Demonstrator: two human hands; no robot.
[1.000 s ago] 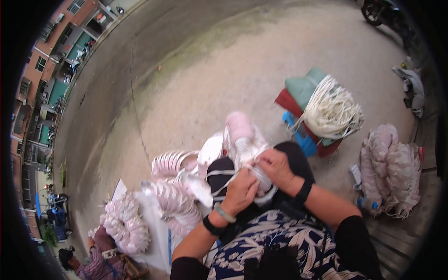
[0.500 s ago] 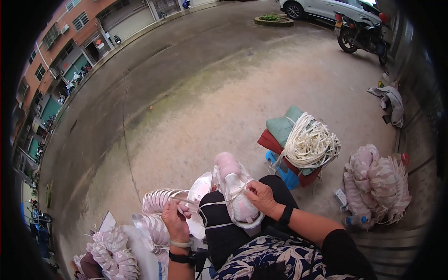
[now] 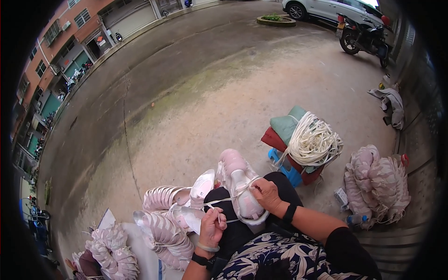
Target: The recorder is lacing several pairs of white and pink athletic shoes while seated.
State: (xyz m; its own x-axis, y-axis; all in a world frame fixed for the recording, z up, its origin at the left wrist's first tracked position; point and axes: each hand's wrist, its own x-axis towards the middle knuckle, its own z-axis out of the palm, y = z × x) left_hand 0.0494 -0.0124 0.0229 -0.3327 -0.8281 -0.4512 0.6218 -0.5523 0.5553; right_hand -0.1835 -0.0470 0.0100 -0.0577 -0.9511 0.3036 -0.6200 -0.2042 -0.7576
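A nested row of pink and white shoe uppers lies along my lap, the closest one with its mesh toe toward me. My right hand is closed in a pinch at its throat, holding a white shoelace there. From that spot the shoelace stretches left in loose strands over my dark trouser leg. Its other part is pinched between the fingers of my left hand, which is raised beside my left knee. More nested shoe uppers lie just left of that hand.
A bundle of white laces rests on red and green cushions over a blue stool. Piles of shoe uppers lie at right and lower left. A motorcycle stands far right.
My left hand has moved right and a little down, closer to the shoe upper, with the shoelace still pinched. My right hand stays at the throat. The view has shifted slightly.
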